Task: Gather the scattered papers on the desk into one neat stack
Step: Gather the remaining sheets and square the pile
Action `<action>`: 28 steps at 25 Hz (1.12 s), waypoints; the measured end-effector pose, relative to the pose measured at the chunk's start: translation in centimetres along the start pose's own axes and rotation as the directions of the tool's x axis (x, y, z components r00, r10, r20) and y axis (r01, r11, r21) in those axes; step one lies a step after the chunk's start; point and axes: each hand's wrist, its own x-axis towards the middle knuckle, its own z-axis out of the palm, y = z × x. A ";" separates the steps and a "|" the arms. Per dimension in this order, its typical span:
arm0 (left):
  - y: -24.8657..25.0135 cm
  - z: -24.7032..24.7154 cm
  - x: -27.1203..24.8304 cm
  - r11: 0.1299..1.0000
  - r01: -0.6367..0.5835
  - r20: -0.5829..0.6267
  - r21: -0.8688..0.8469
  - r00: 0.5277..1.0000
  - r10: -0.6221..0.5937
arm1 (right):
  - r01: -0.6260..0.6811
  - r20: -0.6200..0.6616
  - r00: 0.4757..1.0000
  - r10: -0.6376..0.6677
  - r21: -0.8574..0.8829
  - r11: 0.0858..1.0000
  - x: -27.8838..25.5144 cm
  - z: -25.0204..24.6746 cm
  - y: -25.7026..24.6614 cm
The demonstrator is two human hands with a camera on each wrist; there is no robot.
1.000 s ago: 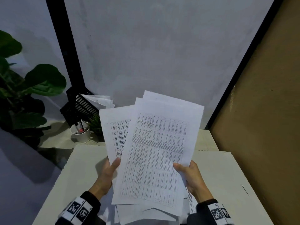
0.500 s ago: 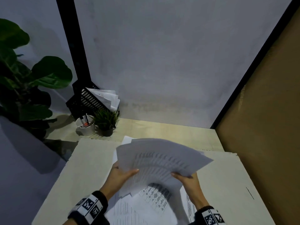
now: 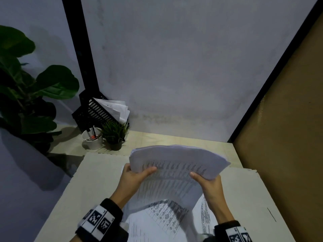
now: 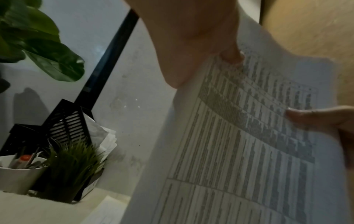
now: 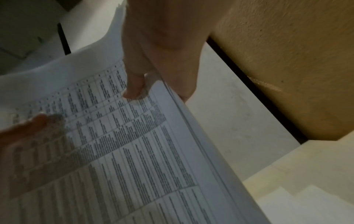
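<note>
A sheaf of white printed sheets (image 3: 176, 163) with tables bends forward over the desk, its far edge drooping away from me. My left hand (image 3: 134, 175) grips its left side, thumb on top. My right hand (image 3: 208, 182) grips its right side the same way. In the left wrist view the left thumb (image 4: 231, 56) presses the printed page (image 4: 239, 136). In the right wrist view the right thumb (image 5: 134, 84) lies on the page (image 5: 124, 151) and the sheet edges show as a stack. More loose sheets (image 3: 157, 222) lie on the desk under my wrists.
A pale desk board (image 3: 94, 180) fills the foreground. At the back left stand a black file holder with papers (image 3: 97, 112), a white pen cup (image 3: 92, 139) and a small potted grass (image 3: 114, 135). A big leafy plant (image 3: 35, 88) is left; a brown wall (image 3: 288, 137) is right.
The sheaf, held upright facing me a second ago, has tipped forward and down, and its fanned sheets have drawn closer together. Both hands kept their hold and moved slightly forward.
</note>
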 end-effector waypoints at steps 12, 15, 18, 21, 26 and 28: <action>1.0 -1.1 0.0 0.997 -0.071 0.111 -0.022 0.991 0.073 | -0.042 0.053 0.998 0.045 -0.042 0.998 0.6 -0.2 -0.3; 0.8 -0.8 -0.1 0.998 -0.059 0.099 0.024 0.994 0.057 | -0.009 0.012 1.000 0.009 0.004 1.000 0.5 0.2 -0.8; 0.8 -0.6 -0.5 0.995 -0.102 0.116 0.011 0.988 0.100 | 0.073 -0.064 0.996 -0.068 0.091 0.993 0.5 0.9 -1.6; 1.6 0.0 0.0 0.977 -0.214 0.031 -0.025 0.976 0.215 | 0.137 -0.087 0.987 -0.136 0.006 0.991 0.8 1.4 -2.5; 3.0 1.1 0.4 0.964 -0.257 -0.076 0.062 0.962 0.262 | 0.138 -0.096 0.986 -0.139 -0.014 0.990 1.1 1.1 -2.4; 2.7 1.1 0.5 0.965 -0.257 -0.068 0.058 0.963 0.261 | 0.145 -0.080 0.986 -0.147 -0.035 0.989 1.1 1.1 -2.5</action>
